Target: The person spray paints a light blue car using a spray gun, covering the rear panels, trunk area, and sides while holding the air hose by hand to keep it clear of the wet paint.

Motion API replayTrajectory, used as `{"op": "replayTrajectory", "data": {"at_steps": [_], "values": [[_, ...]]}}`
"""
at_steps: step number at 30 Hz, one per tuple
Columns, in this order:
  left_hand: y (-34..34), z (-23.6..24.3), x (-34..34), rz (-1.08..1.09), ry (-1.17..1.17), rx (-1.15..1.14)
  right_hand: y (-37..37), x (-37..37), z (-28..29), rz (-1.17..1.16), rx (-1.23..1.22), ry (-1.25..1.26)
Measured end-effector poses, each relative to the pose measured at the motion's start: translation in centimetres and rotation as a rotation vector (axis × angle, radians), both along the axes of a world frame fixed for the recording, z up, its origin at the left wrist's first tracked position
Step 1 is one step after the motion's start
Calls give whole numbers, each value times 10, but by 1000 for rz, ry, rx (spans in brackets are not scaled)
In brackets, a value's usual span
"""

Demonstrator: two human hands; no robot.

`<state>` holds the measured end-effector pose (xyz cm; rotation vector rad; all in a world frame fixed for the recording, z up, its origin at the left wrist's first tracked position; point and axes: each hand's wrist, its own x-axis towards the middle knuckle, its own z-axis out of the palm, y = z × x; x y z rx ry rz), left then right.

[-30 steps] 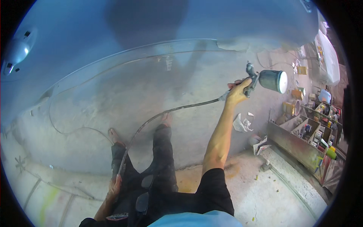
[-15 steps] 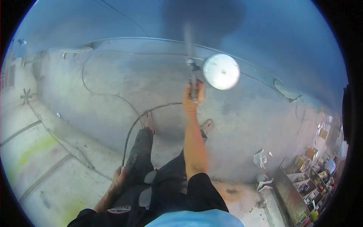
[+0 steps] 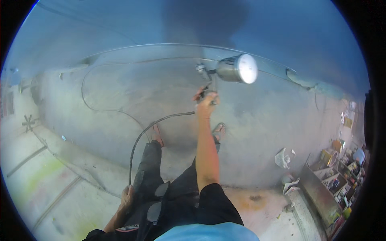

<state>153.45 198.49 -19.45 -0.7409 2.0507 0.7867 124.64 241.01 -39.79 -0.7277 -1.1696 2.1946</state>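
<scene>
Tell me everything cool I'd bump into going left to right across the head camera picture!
Dark star-shaped object → bare left hand → dark-lensed glasses → bare right hand → silver cylindrical spray-gun cup → crumpled white paper → long greyish box with compartments.

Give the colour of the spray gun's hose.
The hose is dark, nearly black; the head view shows it best.
</scene>
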Motion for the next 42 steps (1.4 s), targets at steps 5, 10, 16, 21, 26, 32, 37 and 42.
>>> {"op": "replayTrajectory", "data": {"at_steps": [5, 10, 16, 21, 26, 32, 37, 42], "values": [[62, 9, -31, -119, -50, 15, 154, 34, 47, -179, 188, -250], [90, -9, -44, -357, -37, 16, 276, 71, 37, -289, 240, -281], [131, -31, -61, -418, -76, 66, 401, 118, 37, -458, 268, -327], [162, -49, -76, -575, 25, 45, 455, 136, 42, -704, 424, -470], [133, -76, -70, -646, 110, -17, 426, 119, 28, -887, 383, -519], [99, -92, -77, -821, 90, -188, 280, 97, -10, -619, 516, -253], [71, -92, -91, -847, 132, -189, 123, 54, -47, -339, 1042, -210], [35, -100, -86, -810, 155, -213, -42, -10, -50, -128, 530, 8]]}}
